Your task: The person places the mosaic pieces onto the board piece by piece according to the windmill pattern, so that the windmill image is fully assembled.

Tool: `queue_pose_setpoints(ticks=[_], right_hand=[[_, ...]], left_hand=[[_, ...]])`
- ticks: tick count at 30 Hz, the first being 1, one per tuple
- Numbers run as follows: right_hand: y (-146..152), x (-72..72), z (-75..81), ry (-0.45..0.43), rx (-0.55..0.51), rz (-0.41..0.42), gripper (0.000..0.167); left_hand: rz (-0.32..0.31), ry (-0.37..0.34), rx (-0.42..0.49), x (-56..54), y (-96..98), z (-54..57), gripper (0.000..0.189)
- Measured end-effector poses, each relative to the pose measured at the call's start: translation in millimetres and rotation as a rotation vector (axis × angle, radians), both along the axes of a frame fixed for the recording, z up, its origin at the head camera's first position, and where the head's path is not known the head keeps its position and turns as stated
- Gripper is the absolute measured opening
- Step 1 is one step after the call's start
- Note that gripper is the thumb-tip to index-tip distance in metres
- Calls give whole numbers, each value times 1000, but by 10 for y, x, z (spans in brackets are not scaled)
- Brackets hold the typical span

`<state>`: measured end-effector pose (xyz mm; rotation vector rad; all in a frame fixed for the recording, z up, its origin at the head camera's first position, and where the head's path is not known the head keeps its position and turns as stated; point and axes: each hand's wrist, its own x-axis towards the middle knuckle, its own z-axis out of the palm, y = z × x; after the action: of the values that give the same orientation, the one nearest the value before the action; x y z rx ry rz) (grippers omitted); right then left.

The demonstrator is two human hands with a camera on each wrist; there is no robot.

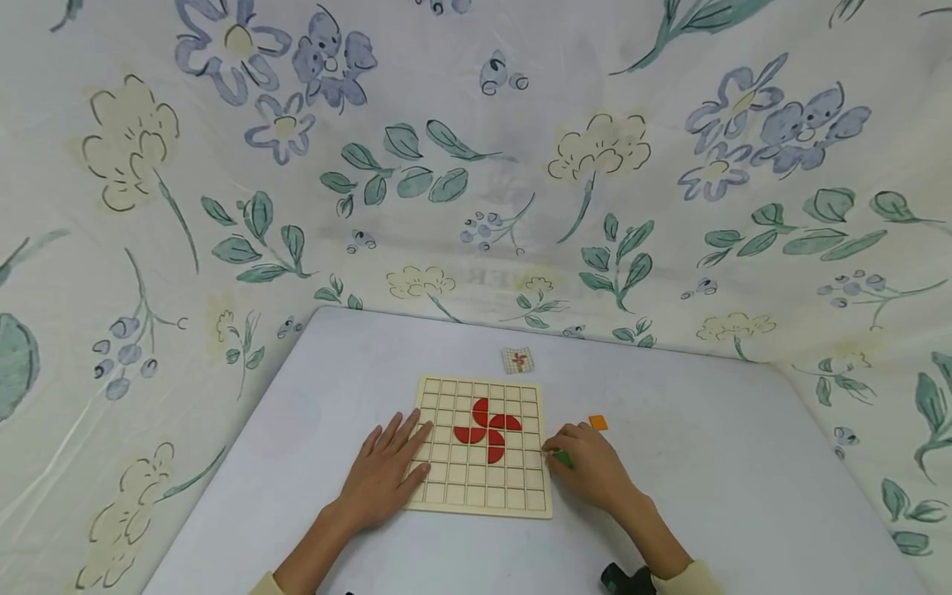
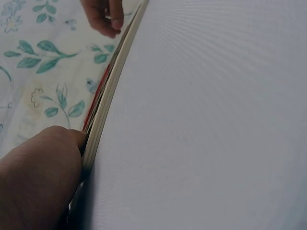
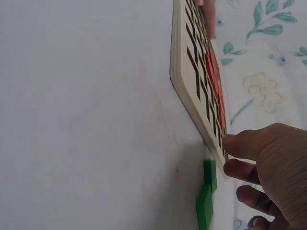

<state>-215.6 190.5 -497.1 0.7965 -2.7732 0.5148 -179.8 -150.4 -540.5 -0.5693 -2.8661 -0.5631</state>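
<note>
A pale wooden grid board [image 1: 446, 487] lies flat on the table, with several red quarter-round pieces [image 1: 496, 446] set in a pinwheel near its middle. My left hand [image 1: 383, 471] rests on the board's left edge, fingers spread and straight. At the right edge, my right hand [image 1: 591, 467] touches the board with its thumb and forefinger, the other fingers loosely bent. Green pieces [image 3: 205, 208] lie on the table below the right hand, partly hidden by it in the head view. An orange square piece [image 1: 598, 422] lies just beyond that hand.
A small card [image 1: 517, 360] with a red pinwheel pattern lies behind the board. Near the front edge, a black object [image 1: 625, 580] sits by the right forearm. A flower-patterned cloth [image 1: 521, 207] hangs behind the white table [image 1: 744, 487].
</note>
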Motion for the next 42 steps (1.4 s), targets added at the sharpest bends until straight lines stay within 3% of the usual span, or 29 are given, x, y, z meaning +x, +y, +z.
queue_pose_setpoints(ticks=[17, 24, 31, 42], right_hand=[[274, 30, -9, -191, 100, -89, 36], [257, -21, -77, -89, 140, -34, 27], [214, -29, -122, 38, 209, 10, 28], [122, -48, -61, 89, 182, 29, 30]], left_hand=[[-2, 1, 5, 5, -8, 2, 60], [0, 2, -5, -2, -7, -16, 60], [0, 7, 5, 4, -8, -2, 59], [5, 8, 1, 15, -6, 20, 59]])
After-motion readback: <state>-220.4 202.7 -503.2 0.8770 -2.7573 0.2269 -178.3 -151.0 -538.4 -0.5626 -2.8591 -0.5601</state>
